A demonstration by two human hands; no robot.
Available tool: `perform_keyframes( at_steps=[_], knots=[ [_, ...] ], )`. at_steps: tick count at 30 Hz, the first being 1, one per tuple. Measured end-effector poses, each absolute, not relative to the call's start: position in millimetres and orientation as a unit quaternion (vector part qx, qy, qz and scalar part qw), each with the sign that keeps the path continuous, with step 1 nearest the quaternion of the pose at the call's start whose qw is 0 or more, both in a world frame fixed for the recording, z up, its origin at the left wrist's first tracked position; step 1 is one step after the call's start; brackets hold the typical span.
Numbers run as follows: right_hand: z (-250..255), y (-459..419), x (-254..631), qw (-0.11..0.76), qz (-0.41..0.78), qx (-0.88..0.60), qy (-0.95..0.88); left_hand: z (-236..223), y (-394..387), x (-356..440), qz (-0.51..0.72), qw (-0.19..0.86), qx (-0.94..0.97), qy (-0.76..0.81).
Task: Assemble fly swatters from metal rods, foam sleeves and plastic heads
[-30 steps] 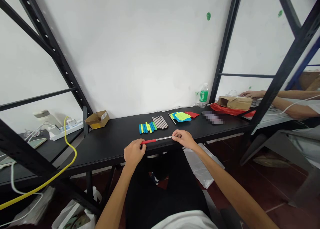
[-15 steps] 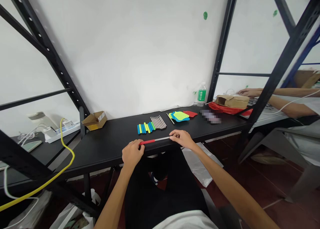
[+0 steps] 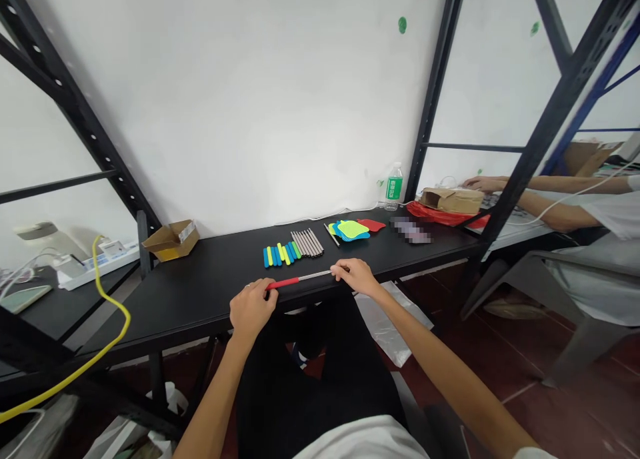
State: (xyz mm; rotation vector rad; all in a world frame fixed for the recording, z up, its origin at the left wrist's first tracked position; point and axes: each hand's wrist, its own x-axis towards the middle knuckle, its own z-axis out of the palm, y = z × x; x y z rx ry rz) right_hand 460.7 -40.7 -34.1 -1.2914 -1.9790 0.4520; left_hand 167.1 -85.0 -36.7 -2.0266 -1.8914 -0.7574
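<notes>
My left hand is closed round the left end of a red handle, near the table's front edge. Out of that handle runs a thin metal rod. Its far end is pinched between the fingers of my right hand, so the piece spans both hands almost level. Behind it lie a row of blue, yellow and green handles and a row of metal rods. One separate rod rests beside a stack of yellow and blue flat plastic paddles, with a red one behind.
An open cardboard box sits at the table's left end. A water bottle stands at the back right, near a blurred object and a brown box on red plastic. Another person's arms reach in at right.
The view has turned a little to the right, so everything sits further left in the picture. Both hands keep the same hold on the red-handled rod.
</notes>
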Motion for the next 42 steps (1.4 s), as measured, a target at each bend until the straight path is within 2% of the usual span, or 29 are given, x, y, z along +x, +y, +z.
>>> perform_keyframes(
  at_steps=[9, 42],
  knots=[
    [-33.9, -38.9, 462.8, 0.371, 0.205, -0.489, -0.762, -39.0, -82.3, 166.3, -0.257, 0.141, -0.695, -0.657],
    [-35.1, -37.6, 461.1, 0.37, 0.185, -0.518, -0.749, -35.7, -82.1, 167.6, -0.254, 0.133, -0.694, -0.66]
  ],
)
